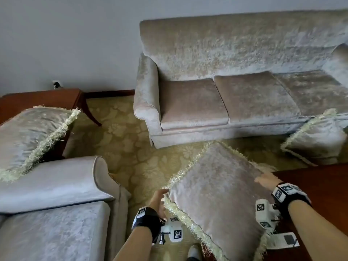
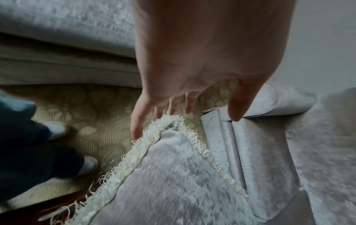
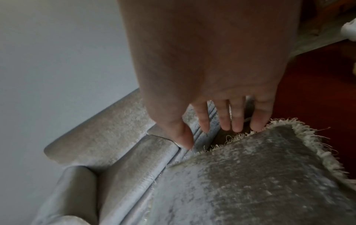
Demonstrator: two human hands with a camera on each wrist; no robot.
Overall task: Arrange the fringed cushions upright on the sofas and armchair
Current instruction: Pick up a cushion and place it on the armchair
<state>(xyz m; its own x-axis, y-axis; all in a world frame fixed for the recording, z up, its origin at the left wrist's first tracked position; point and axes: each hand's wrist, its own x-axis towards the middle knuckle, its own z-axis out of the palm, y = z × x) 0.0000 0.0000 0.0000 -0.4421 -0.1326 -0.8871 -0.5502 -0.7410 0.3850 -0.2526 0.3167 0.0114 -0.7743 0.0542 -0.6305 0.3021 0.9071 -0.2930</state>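
Centre cushion (image 1: 216, 189) lies tilted across the corner of a dark wood table (image 1: 323, 187), one fringed corner overhanging the carpet (image 1: 122, 144).

Left hand (image 1: 159, 201) at the cushion's left corner, fingers (image 2: 137, 121) straight and spread. The tips are at the fringe (image 2: 154, 137) with nothing pinched; I can't tell if they actually touch.

Right hand (image 1: 266, 180) is at the cushion's far right edge. Its fingers (image 3: 258, 120) are extended, slightly apart, tips just at the fringe and not curled round it.

Around:
- Long sofa (image 1: 235, 72) ahead against the wall, seat cushions bare.
- Second cushion (image 1: 32, 136) far left, lying flat and angled on a wooden side table (image 1: 43, 99), its lower edge overlapping the arm of the near sofa (image 1: 56, 185).
- Third cushion (image 1: 316, 138) right, leaning at the long sofa's front edge, partly cut off by the frame.
- Remote-like white item (image 1: 284, 240) on the table by the right wrist.
- Wall socket (image 1: 56, 84) behind the side table.

The near sofa's arm is just left of the left hand. Open carpet lies between the centre cushion and the long sofa.
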